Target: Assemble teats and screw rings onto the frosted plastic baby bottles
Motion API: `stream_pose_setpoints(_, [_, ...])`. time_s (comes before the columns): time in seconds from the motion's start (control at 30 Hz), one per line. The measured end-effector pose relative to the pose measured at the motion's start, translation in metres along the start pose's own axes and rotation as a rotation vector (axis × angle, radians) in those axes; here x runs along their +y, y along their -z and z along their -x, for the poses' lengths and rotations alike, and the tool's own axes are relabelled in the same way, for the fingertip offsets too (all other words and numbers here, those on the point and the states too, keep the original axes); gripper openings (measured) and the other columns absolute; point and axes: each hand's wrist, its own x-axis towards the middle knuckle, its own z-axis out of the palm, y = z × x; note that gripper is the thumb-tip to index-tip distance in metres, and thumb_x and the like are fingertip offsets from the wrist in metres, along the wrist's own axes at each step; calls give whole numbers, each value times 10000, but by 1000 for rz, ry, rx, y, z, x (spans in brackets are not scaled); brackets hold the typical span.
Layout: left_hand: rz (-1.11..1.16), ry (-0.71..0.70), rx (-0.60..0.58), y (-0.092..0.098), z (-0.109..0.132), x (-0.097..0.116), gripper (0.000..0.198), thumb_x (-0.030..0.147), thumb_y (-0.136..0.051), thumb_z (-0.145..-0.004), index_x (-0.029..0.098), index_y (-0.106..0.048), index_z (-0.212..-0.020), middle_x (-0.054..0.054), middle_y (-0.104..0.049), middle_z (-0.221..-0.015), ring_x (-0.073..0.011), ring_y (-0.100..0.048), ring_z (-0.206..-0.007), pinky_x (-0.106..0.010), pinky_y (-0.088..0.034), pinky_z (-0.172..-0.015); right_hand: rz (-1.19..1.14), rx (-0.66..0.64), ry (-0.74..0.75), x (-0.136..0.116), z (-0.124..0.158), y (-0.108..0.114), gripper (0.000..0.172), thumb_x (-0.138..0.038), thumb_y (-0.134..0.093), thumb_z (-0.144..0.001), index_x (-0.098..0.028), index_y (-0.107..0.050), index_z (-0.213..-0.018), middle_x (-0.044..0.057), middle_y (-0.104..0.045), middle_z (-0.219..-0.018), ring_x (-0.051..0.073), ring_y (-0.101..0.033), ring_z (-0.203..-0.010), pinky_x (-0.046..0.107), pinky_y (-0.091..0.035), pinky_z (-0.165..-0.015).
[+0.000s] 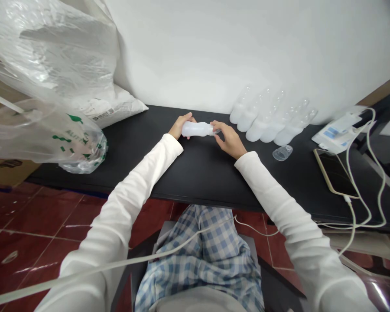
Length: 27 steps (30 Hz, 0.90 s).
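Observation:
A milky white plastic bottle [196, 129] lies sideways above the black table, between both of my hands. Around its base end, my left hand [182, 125] is closed. The fingers of my right hand [227, 139] pinch the neck end, where a clear collar or nipple part partly shows; the fingertips cover some of it. To the right, a clear dome-shaped cap [282, 152] rests on the tabletop. Behind it stand several similar white bottles [261, 130] with clear domed tops, grouped against the wall.
A white charger block [338, 132] and a cabled phone [336, 173] occupy the table's right end. At left are a clear printed plastic bag [81, 143] and a large white package [117, 104]. A pale cable [143, 258] crosses over my lap.

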Motion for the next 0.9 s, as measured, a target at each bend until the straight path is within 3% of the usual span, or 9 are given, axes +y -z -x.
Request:
stream_pose_setpoints(0.2, [110,78,-11,6,-4,-2,614,720,-514,-837,145,-674,-691,-56,-578,-507,-118,-478,-354,-274,-274,-352,-23,-30,-20,-4,-1,3,317,-215,-531,-954,-259,-586,-1264,85,-621,-1483,268,-573,-1415,534,-472,-1181])
stream_pose_setpoints(0.5, [143,198,-142,18,-12,-7,644,714,-475,-803,146,-631,-542,-93,-540,-401,-131,-422,-281,-277,-235,-295,-17,-13,-18,-15,0,-2,295,-239,-505,-1012,-281,-606,-1286,61,-627,-1485,276,-586,-1402,534,-486,-1167])
stream_pose_setpoints(0.7, [140,138,-84,12,-7,-4,559,655,-550,-782,140,-655,-594,-80,-572,-428,-130,-473,-311,-256,-291,-313,3,-41,-54,-9,0,3,324,-307,-539,-1008,-274,-589,-1327,69,-614,-1498,281,-604,-1375,499,-495,-1152])
stream_pose_setpoints(0.77, [123,104,-64,9,-4,-2,520,616,-577,-787,128,-678,-636,-74,-587,-445,-141,-511,-329,-256,-322,-335,-7,-33,-116,-5,0,3,363,-378,-556,-1005,-264,-570,-1349,91,-656,-1435,297,-651,-1302,502,-511,-1120])
stream_pose_setpoints(0.9, [84,92,-58,5,-2,1,475,564,-620,-805,108,-710,-713,-68,-621,-479,-156,-560,-360,-251,-354,-376,-13,-62,-275,0,2,0,382,-501,-468,-1035,-252,-574,-1304,81,-767,-1127,298,-747,-1026,454,-584,-909])
